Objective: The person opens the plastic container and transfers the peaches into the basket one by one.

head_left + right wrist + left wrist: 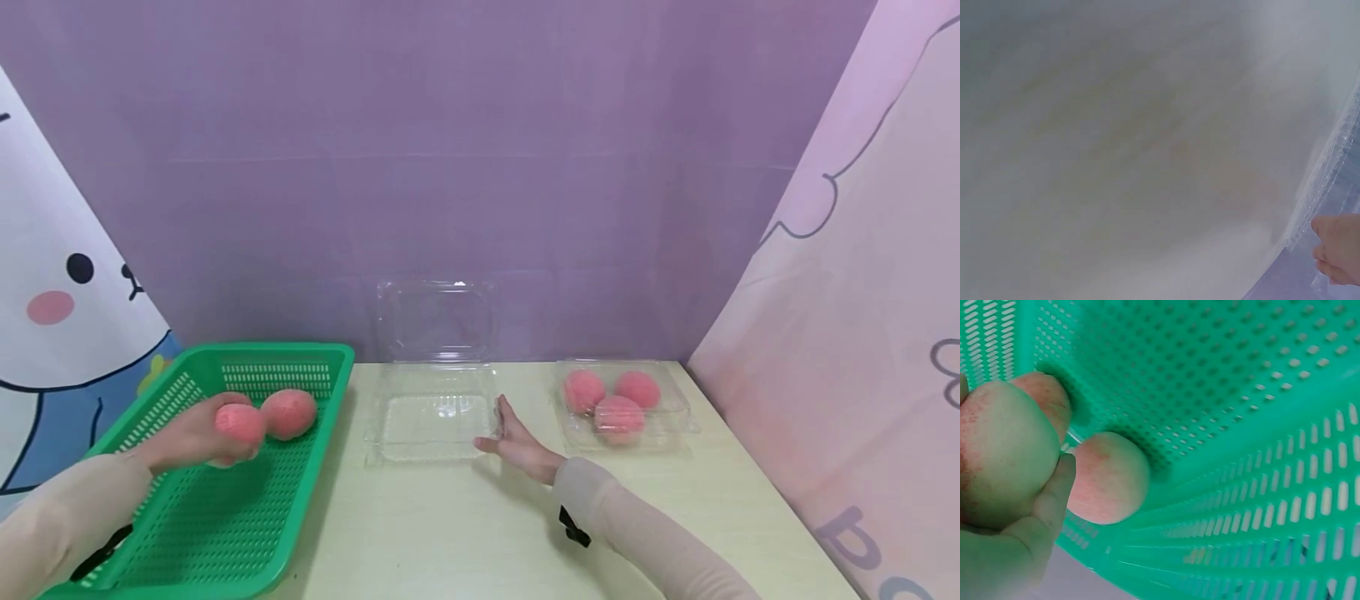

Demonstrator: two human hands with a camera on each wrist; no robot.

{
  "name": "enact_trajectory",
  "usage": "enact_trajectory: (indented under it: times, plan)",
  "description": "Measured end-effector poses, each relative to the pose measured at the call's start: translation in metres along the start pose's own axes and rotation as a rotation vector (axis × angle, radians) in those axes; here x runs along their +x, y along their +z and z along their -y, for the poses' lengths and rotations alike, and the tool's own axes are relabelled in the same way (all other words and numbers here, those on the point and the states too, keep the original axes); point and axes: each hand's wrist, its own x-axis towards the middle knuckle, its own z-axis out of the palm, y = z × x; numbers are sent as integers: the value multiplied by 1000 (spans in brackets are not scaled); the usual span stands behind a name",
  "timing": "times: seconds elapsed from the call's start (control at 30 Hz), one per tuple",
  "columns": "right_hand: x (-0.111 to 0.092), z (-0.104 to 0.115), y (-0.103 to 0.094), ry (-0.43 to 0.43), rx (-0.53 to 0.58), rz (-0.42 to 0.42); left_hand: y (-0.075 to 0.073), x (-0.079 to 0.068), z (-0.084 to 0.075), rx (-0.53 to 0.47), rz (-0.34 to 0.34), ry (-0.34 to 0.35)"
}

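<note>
Peach [242, 423], rounded and matte, its pinkish red giving way to pale cream-green in the left wrist view, sits in the left hand [187, 429], whose fingers and thumb are curled round it, within the outline of a green plastic basket [270, 348]. Slotted walls and a perforated floor make up this basket, which runs along the left side of the smooth, pale tabletop [420, 533]; another rounded fruit [290, 414] lies near its far right corner. Thumb and fingers spread apart, the right hand [521, 442] is at the right edge of a clear, thin-walled rectangular container [435, 427], which stands toward the tabletop's far edge with its lid [442, 325] raised before the purple cloth [450, 167]. Near the tabletop's far right corner, a closed clear box [667, 408] holds three pink fruits [637, 389]. One further fruit [1110, 478] is mostly covered by the left hand from the head view but shows in the left wrist view. A sleeve [82, 508] hides part of the basket's left side, and its near left corner is cut off. Transparency blurs the container's edges; in the right wrist view most is smeared, the fingers cropped at the right, their contact hard to judge.
</note>
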Motion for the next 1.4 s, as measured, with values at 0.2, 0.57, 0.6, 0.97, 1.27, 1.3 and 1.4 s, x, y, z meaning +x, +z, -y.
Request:
enact_trajectory:
  times: [0.2,0.57,0.6,0.97,1.27,1.3,1.4]
  plan:
    - [-1,-1,-2,1,6,6,-2,0,13,-11,61,-10]
    - [-6,-3,0,4,16,15,-5,-3,28,75,156,-112]
    - [-7,-3,0,3,16,16,-5,-2,30,93,158,-110]
    - [-6,-5,2,-3,26,21,-5,-2,46,99,193,-101]
    - [-6,-5,2,0,29,17,-7,-4,54,46,233,-80]
    - [-6,-5,2,1,29,17,-8,-5,55,39,236,-73]
    - [-6,-5,1,3,30,15,-9,-6,57,23,243,-82]
